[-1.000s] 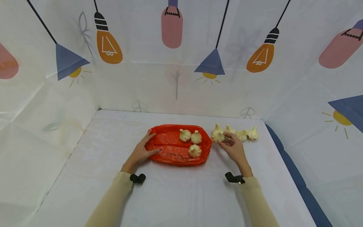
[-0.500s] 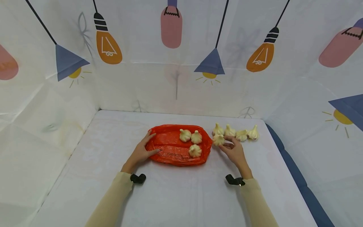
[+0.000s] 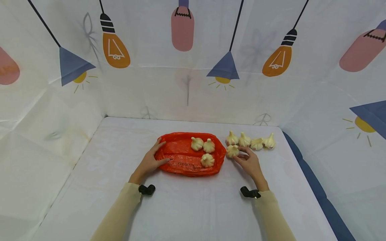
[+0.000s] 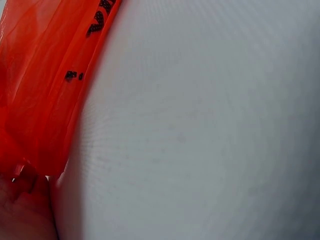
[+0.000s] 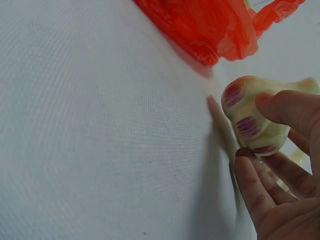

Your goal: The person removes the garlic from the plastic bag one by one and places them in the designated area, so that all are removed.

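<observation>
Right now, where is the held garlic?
In the head view, the right hand holds the garlic right of the red bag, in front of four other bulbs.

Wide lane of worktop nearer than left hand and right hand! Between them the red tray blocks any low crossing: room inside beside the left hand, three bulbs crowding the half toward the right. The held bulb tightens that side; beyond the right hand, four garlic bulbs bar the way.

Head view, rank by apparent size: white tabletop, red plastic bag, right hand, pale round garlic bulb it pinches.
1. White tabletop
2. Red plastic bag
3. Right hand
4. Pale round garlic bulb
</observation>
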A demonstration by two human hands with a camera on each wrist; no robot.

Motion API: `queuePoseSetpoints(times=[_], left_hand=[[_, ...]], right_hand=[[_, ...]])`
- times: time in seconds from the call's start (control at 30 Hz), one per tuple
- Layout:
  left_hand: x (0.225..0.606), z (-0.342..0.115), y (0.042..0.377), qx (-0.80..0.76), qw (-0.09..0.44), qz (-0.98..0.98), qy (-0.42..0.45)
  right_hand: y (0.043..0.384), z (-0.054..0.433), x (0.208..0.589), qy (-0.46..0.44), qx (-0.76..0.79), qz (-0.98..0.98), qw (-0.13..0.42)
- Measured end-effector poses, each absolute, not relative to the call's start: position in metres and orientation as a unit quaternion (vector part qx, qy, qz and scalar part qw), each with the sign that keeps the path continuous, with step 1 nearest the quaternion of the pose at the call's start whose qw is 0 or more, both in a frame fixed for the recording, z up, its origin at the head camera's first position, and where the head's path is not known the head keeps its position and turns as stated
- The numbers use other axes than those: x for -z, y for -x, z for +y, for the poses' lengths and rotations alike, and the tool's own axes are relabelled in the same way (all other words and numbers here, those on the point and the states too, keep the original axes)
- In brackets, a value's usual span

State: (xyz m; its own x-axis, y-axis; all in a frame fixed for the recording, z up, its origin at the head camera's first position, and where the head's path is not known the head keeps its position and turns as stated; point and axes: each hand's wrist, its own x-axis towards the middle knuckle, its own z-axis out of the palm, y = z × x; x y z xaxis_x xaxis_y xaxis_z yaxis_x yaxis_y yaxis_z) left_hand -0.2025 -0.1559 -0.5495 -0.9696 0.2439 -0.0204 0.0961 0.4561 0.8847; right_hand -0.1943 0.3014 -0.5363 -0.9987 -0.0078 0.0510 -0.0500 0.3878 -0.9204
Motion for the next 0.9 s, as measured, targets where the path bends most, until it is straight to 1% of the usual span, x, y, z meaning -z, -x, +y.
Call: queuePoseSetpoints(times=[0.3,0.43,0.67,0.9], left_hand=[[0.547,-0.156,0.201,-0.517,0.076,0.847,-0.098],[0.548,-0.156,0.202,-0.518,0.074,0.846,-0.101],[0.549,-0.156,0.202,-0.512,0.071,0.85,-0.103],[0.548,-0.155,0.202,-0.513,0.071,0.849,-0.103]], right_hand=[[0.197,0.299,0.541,-0.013,-0.523,-0.851,0.049],[0.197,0.298,0.541,-0.008,-0.518,-0.854,0.052],[0.183,0.283,0.509,-0.009,-0.505,-0.863,0.035],[0.198,0.297,0.541,-0.015,-0.497,-0.866,0.05]])
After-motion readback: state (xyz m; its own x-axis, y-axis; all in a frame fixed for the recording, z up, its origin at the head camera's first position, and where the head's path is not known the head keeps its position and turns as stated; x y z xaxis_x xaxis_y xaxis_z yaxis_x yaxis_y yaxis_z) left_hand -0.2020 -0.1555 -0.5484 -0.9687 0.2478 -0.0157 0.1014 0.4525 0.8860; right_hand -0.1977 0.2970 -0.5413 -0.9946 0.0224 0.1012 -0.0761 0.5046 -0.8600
